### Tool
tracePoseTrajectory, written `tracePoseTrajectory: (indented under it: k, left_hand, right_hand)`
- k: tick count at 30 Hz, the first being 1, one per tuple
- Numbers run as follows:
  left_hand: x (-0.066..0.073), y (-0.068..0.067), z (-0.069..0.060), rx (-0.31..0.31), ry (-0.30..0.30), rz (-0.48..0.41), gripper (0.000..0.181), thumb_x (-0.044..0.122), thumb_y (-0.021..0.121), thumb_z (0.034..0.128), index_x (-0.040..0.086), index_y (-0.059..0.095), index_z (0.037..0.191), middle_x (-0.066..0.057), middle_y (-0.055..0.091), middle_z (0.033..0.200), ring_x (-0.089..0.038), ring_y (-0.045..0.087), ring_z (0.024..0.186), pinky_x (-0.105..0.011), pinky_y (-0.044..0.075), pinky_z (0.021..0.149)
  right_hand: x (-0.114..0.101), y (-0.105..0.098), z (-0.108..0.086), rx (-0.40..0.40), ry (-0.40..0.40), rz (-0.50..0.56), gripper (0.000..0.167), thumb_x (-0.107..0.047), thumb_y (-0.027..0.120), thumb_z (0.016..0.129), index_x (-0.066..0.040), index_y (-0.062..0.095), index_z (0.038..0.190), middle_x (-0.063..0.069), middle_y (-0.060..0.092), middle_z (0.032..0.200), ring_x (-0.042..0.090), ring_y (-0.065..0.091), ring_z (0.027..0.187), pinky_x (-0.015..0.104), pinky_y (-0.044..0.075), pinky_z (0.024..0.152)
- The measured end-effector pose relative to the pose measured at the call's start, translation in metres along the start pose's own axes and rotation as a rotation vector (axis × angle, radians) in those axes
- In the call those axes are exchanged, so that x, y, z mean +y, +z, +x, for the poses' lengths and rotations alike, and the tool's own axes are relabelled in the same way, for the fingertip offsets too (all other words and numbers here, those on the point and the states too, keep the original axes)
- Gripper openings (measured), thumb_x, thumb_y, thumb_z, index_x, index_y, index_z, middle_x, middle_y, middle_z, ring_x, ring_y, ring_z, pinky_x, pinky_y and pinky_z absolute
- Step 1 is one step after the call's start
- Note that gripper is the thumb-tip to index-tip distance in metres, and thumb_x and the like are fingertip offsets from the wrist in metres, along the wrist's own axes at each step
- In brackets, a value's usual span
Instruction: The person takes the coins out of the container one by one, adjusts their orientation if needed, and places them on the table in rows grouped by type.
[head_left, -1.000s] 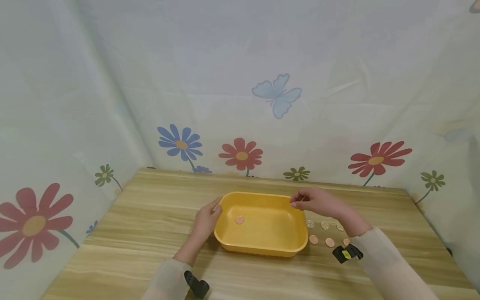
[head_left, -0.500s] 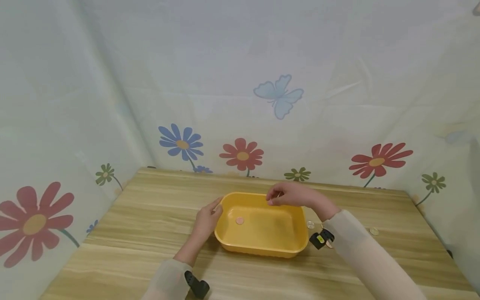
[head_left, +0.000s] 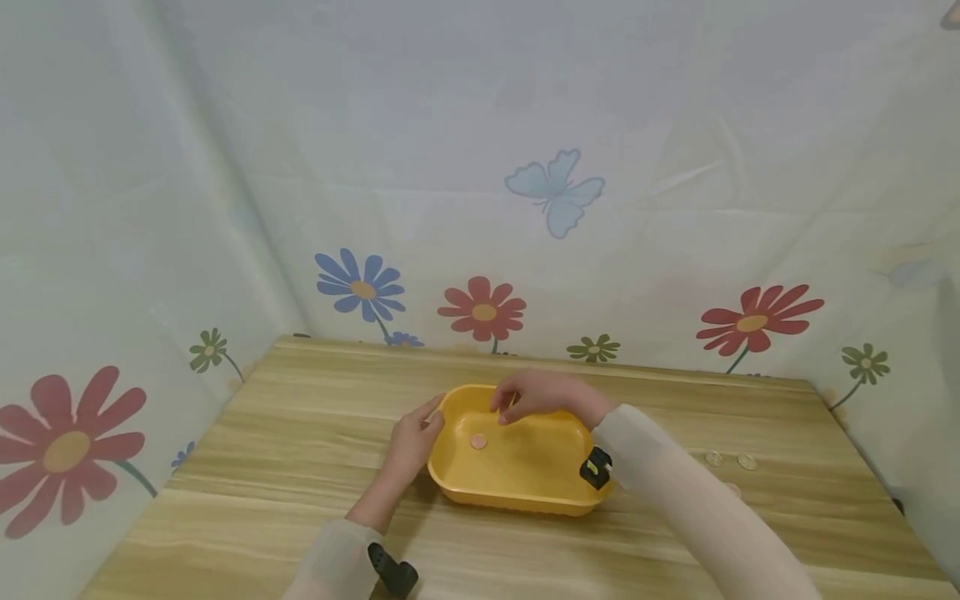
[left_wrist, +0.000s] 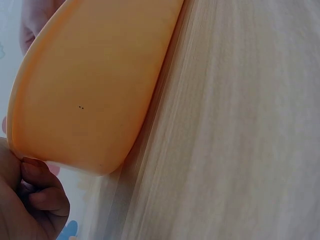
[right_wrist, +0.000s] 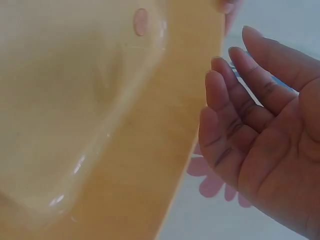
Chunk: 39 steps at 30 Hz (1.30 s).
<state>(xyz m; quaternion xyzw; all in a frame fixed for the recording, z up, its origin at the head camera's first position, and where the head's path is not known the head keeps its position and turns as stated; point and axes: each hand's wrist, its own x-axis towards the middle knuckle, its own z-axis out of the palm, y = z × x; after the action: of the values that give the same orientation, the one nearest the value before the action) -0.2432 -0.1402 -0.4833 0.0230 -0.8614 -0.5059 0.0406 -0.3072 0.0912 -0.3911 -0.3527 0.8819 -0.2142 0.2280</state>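
A yellow plastic tub (head_left: 525,505) stands on the wooden table. My left hand (head_left: 411,440) grips its left rim; the left wrist view shows the fingers (left_wrist: 47,200) curled at the tub's edge. Inside, toward the left, lies one copper-coloured coin (head_left: 478,442), also visible as a coin (right_wrist: 141,22) in the right wrist view. Over the far part of the tub hovers my right hand (head_left: 542,393), near that coin. Its fingers are relaxed and slightly bent, thumb apart, and nothing shows between them in the right wrist view.
Right of the tub, a silvery coin (head_left: 714,458) and a pale gold coin (head_left: 747,462) lie on the table (head_left: 315,400). Another coin (head_left: 732,489) shows partly beside my right sleeve (head_left: 675,492). A flower-printed cloth (head_left: 420,208) hangs behind the table.
My right hand has moved left from the tub's far right corner to above its inside, near the coin. The right sleeve now covers some table coins. My left hand stays on the rim.
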Motion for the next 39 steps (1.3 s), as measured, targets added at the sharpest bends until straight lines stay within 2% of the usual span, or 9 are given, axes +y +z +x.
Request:
tracePoseTrajectory:
  k: [8, 12, 19, 24, 26, 31, 39]
  left_hand:
    - [-0.002, 0.000, 0.000, 0.001, -0.001, 0.007, 0.043, 0.017, 0.052, 0.1032, 0.004, 0.057, 0.144, -0.028, 0.074, 0.106, -0.024, 0.070, 0.079, -0.028, 0.057, 0.064]
    - [-0.002, 0.000, 0.000, -0.009, -0.009, 0.003, 0.044, 0.018, 0.052, 0.1038, 0.004, 0.056, 0.145, -0.028, 0.074, 0.106, -0.022, 0.069, 0.077, -0.028, 0.056, 0.062]
    - [-0.001, 0.000, 0.001, -0.012, -0.016, -0.002, 0.045, 0.019, 0.052, 0.1033, 0.005, 0.056, 0.146, -0.027, 0.075, 0.101, -0.019, 0.066, 0.071, -0.024, 0.052, 0.058]
    - [0.000, 0.000, 0.002, -0.015, -0.014, -0.004, 0.045, 0.019, 0.052, 0.1030, 0.005, 0.056, 0.146, -0.028, 0.075, 0.104, -0.019, 0.068, 0.074, -0.024, 0.054, 0.059]
    - [0.000, 0.000, 0.002, -0.013, -0.009, -0.001, 0.045, 0.019, 0.052, 0.1028, 0.005, 0.057, 0.145, -0.028, 0.075, 0.104, -0.019, 0.069, 0.074, -0.024, 0.054, 0.059]
    - [0.000, 0.000, 0.002, -0.009, -0.005, 0.003, 0.044, 0.018, 0.052, 0.1026, 0.004, 0.057, 0.145, -0.027, 0.076, 0.100, -0.019, 0.068, 0.071, -0.023, 0.052, 0.057]
    - [0.000, 0.000, 0.001, -0.017, -0.022, -0.011, 0.045, 0.019, 0.053, 0.1029, 0.006, 0.056, 0.146, -0.025, 0.075, 0.091, -0.016, 0.061, 0.062, -0.023, 0.048, 0.053]
  right_hand:
    - [-0.001, 0.018, 0.022, -0.052, -0.025, -0.070, 0.029, -0.014, 0.073, 0.092, -0.004, 0.072, 0.119, 0.007, 0.074, 0.106, 0.008, 0.059, 0.089, 0.019, 0.051, 0.081]
    - [0.000, 0.023, 0.028, -0.057, 0.000, -0.079, 0.029, -0.014, 0.075, 0.091, -0.004, 0.072, 0.118, 0.007, 0.074, 0.106, 0.009, 0.059, 0.089, 0.020, 0.052, 0.083]
    - [0.007, 0.036, 0.038, -0.026, -0.005, -0.055, 0.030, -0.018, 0.077, 0.091, 0.000, 0.073, 0.115, 0.011, 0.074, 0.109, 0.010, 0.061, 0.091, 0.022, 0.053, 0.086]
    - [0.010, 0.044, 0.043, -0.005, -0.021, -0.051, 0.033, -0.023, 0.076, 0.093, 0.002, 0.073, 0.113, 0.013, 0.074, 0.110, 0.013, 0.062, 0.094, 0.027, 0.055, 0.091]
    - [0.010, 0.046, 0.044, -0.001, -0.022, -0.057, 0.031, -0.021, 0.076, 0.092, 0.002, 0.073, 0.112, 0.013, 0.074, 0.109, 0.012, 0.062, 0.093, 0.027, 0.055, 0.092]
    - [0.009, 0.051, 0.046, 0.017, -0.039, -0.068, 0.022, -0.014, 0.076, 0.091, 0.001, 0.074, 0.107, 0.010, 0.073, 0.101, 0.010, 0.058, 0.086, 0.022, 0.052, 0.084]
    - [0.009, 0.058, 0.046, 0.064, -0.057, -0.047, 0.018, -0.016, 0.074, 0.093, 0.000, 0.074, 0.101, 0.007, 0.069, 0.091, 0.008, 0.052, 0.079, 0.019, 0.046, 0.076]
